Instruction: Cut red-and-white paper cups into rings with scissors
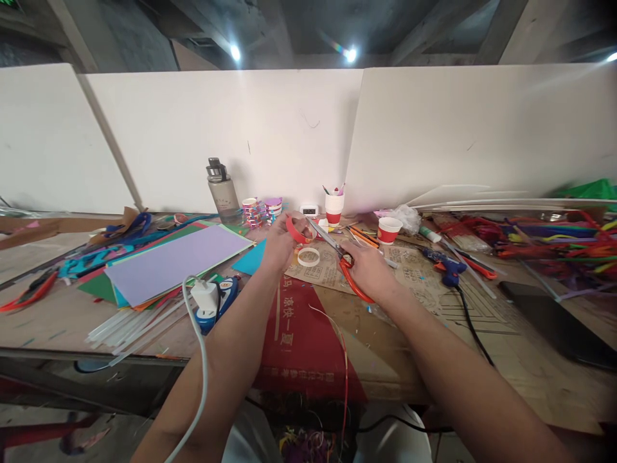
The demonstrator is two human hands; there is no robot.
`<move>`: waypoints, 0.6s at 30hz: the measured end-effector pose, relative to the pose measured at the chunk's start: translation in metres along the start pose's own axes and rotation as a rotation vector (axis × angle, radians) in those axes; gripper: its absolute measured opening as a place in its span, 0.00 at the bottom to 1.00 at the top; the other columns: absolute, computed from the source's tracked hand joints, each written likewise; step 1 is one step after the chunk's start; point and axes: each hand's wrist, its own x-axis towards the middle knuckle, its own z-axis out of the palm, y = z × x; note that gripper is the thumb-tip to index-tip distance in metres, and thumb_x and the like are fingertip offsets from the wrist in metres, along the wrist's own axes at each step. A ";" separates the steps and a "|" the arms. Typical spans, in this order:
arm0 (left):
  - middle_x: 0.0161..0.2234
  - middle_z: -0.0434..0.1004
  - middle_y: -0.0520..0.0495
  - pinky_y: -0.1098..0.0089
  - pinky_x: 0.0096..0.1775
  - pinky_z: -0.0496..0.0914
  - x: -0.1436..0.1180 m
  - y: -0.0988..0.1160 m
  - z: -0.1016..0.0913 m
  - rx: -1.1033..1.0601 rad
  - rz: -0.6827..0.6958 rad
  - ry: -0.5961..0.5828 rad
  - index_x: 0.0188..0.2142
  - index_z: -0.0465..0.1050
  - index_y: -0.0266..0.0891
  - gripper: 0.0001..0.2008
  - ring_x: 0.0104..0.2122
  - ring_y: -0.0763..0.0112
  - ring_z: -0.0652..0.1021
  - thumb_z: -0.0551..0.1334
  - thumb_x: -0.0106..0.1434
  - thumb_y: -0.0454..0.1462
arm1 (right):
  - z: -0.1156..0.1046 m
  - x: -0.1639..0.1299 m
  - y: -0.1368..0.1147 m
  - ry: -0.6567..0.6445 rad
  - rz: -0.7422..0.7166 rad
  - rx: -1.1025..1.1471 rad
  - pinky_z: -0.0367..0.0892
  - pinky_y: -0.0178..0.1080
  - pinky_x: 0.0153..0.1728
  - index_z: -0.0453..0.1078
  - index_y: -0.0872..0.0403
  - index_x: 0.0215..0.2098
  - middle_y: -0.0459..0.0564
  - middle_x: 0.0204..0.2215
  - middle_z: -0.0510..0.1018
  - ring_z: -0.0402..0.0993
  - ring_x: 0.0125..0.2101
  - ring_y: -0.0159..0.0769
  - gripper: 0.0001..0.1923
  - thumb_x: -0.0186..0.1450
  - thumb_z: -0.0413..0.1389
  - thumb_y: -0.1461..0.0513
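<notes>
Closed around a red strip [295,230], curved like a piece cut from a paper cup, is my left hand [278,243]. My right hand [369,269] grips scissors [351,278] by their orange handles. The blades point left and reach close to the red strip; whether they touch it I cannot tell. Just below lies a white ring [308,263] on a printed brown sheet [322,273]. A blue sheet of paper [249,258] lies beside my left wrist.
A bottle [223,193], a paper cup with pens [334,207] and a red-white cup [389,230] stand behind. Coloured paper [178,260], glue sticks [130,331] and a power strip [216,308] lie left. A glue gun [448,269] and black phone-like slab [554,321] lie right.
</notes>
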 end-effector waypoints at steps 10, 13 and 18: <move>0.23 0.71 0.53 0.75 0.28 0.67 0.000 -0.004 0.000 -0.015 -0.027 -0.013 0.27 0.70 0.36 0.23 0.24 0.78 0.72 0.79 0.44 0.46 | 0.001 -0.004 -0.004 0.060 -0.007 -0.079 0.68 0.43 0.41 0.71 0.52 0.59 0.60 0.52 0.76 0.74 0.45 0.48 0.21 0.69 0.52 0.60; 0.23 0.70 0.53 0.75 0.28 0.68 -0.001 -0.004 0.002 -0.069 -0.071 -0.030 0.26 0.72 0.35 0.23 0.24 0.79 0.72 0.80 0.41 0.45 | 0.001 -0.005 -0.004 0.053 0.003 -0.107 0.68 0.43 0.41 0.71 0.53 0.59 0.61 0.53 0.74 0.74 0.45 0.48 0.21 0.69 0.52 0.61; 0.25 0.73 0.51 0.75 0.29 0.69 -0.001 -0.001 0.002 -0.055 -0.091 -0.054 0.26 0.72 0.35 0.20 0.24 0.78 0.73 0.79 0.45 0.42 | -0.002 -0.004 -0.006 0.022 0.022 -0.125 0.68 0.43 0.40 0.72 0.53 0.58 0.61 0.51 0.75 0.74 0.44 0.49 0.21 0.68 0.54 0.61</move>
